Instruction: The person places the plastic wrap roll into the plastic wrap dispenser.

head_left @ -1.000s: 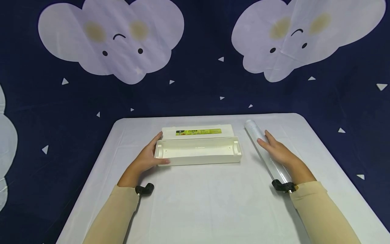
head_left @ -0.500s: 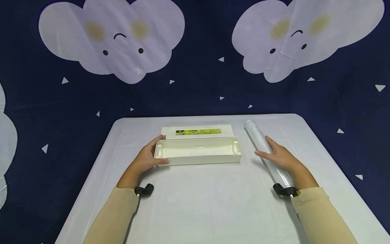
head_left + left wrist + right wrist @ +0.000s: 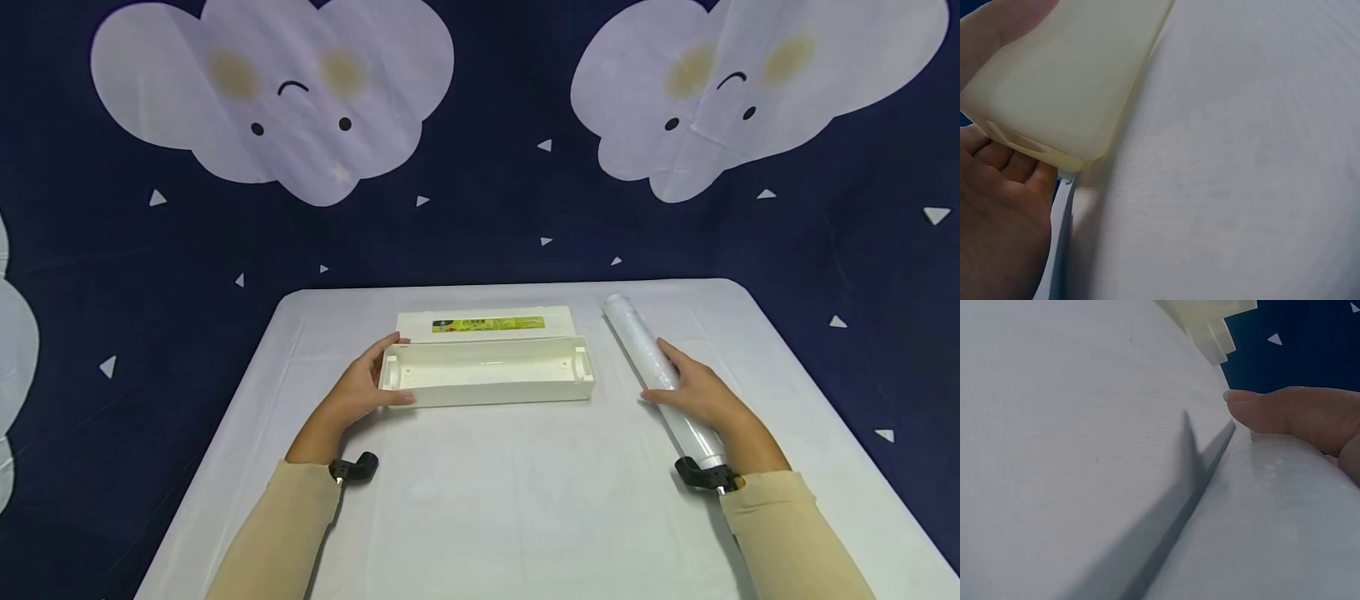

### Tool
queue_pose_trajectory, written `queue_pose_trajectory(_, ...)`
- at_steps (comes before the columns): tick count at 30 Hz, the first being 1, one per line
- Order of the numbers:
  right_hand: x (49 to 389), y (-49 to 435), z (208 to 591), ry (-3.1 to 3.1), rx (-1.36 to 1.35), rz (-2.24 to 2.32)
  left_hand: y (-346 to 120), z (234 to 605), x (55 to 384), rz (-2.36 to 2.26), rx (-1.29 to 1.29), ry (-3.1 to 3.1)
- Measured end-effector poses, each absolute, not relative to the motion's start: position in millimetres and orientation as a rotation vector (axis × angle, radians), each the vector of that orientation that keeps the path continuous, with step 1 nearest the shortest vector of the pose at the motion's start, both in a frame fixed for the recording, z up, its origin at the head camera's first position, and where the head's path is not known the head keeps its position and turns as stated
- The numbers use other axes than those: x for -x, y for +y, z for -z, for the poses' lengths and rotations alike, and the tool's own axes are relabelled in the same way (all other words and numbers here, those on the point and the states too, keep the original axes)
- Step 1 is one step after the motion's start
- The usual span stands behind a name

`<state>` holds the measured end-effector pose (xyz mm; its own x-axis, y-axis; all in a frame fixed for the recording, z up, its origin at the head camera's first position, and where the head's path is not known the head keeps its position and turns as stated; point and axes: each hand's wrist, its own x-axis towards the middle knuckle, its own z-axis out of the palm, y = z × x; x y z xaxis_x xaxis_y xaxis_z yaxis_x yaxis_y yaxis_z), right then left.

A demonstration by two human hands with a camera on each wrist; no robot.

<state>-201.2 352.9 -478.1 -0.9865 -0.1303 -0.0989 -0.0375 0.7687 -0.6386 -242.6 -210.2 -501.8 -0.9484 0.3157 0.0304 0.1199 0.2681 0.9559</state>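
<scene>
A long white plastic box (image 3: 487, 393) lies in the middle of the table, its lid (image 3: 558, 323) folded back behind it and its trough facing up. My left hand (image 3: 357, 392) grips the box's left end, thumb on the front wall and fingers behind. In the left wrist view, the box (image 3: 1079, 81) sits between thumb and curled fingers. To the right, a roll of cling film (image 3: 637, 333) lies slanted on the table. My right hand (image 3: 701, 396) spreads over its near half. In the right wrist view, the straight thumb (image 3: 1291, 415) reaches across above the roll (image 3: 1272, 519).
A white cloth covers the table (image 3: 495, 500). Behind it hangs a dark blue curtain (image 3: 480, 225) printed with clouds and small triangles. A yellow-green label (image 3: 487, 324) is on the lid. Each wrist wears a black camera mount (image 3: 356, 468).
My right hand has slid down along the roll toward me, its thumb first lowering, then shifting right over the film. The roll's near end has moved slightly. The left hand and the box stay put.
</scene>
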Motion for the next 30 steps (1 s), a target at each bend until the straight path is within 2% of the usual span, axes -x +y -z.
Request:
queue_pose_trajectory(8, 199.6, 349.0, 477.2, 2.88, 0.185, 1.045, -211.6, 503.9, 242.8, -1.757, -0.406, 2.36)
queue_pose_trajectory(30, 204.1, 350.3, 472.9, 2.898, 0.019, 1.127, -212.2, 503.7, 243.1, -1.784, -0.434, 2.327)
